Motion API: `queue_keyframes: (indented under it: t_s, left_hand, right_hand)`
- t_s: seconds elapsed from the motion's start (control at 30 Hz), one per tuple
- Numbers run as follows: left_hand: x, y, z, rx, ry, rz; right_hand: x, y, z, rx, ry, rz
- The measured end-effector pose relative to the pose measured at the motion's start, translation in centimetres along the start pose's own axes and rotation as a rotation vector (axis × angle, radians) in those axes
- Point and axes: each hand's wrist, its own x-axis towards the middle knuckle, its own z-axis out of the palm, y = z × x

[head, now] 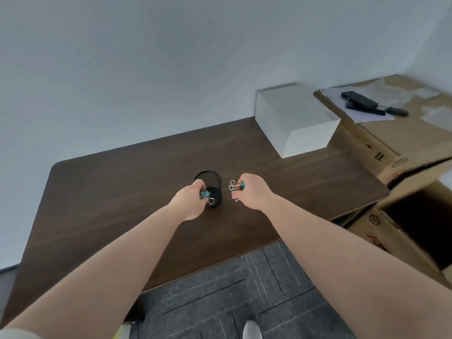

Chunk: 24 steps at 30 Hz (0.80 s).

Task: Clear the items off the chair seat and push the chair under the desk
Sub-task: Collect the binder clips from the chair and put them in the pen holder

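Observation:
A black mesh pen cup [212,184] stands upright near the middle of the dark wooden desk [122,192]. My left hand [190,201] is at the cup's left rim, shut on a blue binder clip [205,195] with silver handles. Just right of the cup, my right hand [252,190] hovers above the desk, shut on another blue binder clip [236,186]. The chair is out of view.
A white box [297,118] sits at the desk's back right corner. Cardboard boxes [391,148] stand to the right, with papers and dark devices [359,100] on top; one box is open [415,223]. Grey carpet [232,289] lies below the desk's front edge.

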Motion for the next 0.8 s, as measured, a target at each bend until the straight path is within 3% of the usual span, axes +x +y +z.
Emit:
queue_keyframes:
  t_s: [0.23,0.8]
  left_hand:
    - [4.3,0.0,-0.6,-0.110,0.022,-0.106]
    - [9.3,-1.9,-1.4,-0.130,-0.075,-0.090]
  right_hand:
    - [7.1,-1.1,0.5,-0.044,-0.057,-0.002]
    - [11.6,-4.5,4.6,-0.093,-0.162,0.084]
